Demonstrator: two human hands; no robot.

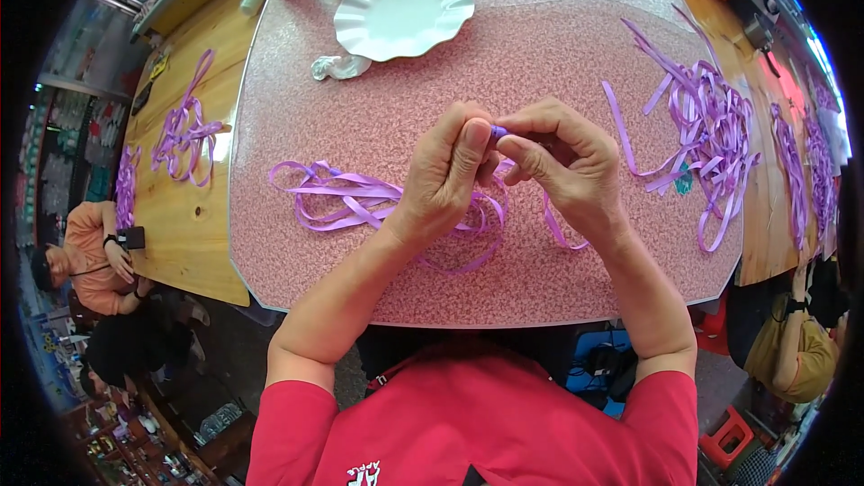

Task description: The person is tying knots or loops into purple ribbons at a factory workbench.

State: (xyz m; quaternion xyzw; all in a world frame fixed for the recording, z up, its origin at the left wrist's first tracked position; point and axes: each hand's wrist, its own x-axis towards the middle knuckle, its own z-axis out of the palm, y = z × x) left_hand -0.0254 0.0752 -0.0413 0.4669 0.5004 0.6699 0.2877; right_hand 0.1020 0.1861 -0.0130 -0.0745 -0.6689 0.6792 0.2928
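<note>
My left hand and my right hand meet above the middle of the pink speckled table. Between their fingertips shows a small dark purple piece of a purple ribbon; whether it is a knot or a fitting I cannot tell. Both hands are closed on it, thumbs on top. More loops of purple ribbon lie flat on the table to the left of and under my left hand. A strand also hangs below my right hand.
A tangled heap of purple ribbons lies at the table's right. A white scalloped plate stands at the far side, a crumpled whitish piece beside it. More ribbons rest on the wooden table at left. People sit at both sides.
</note>
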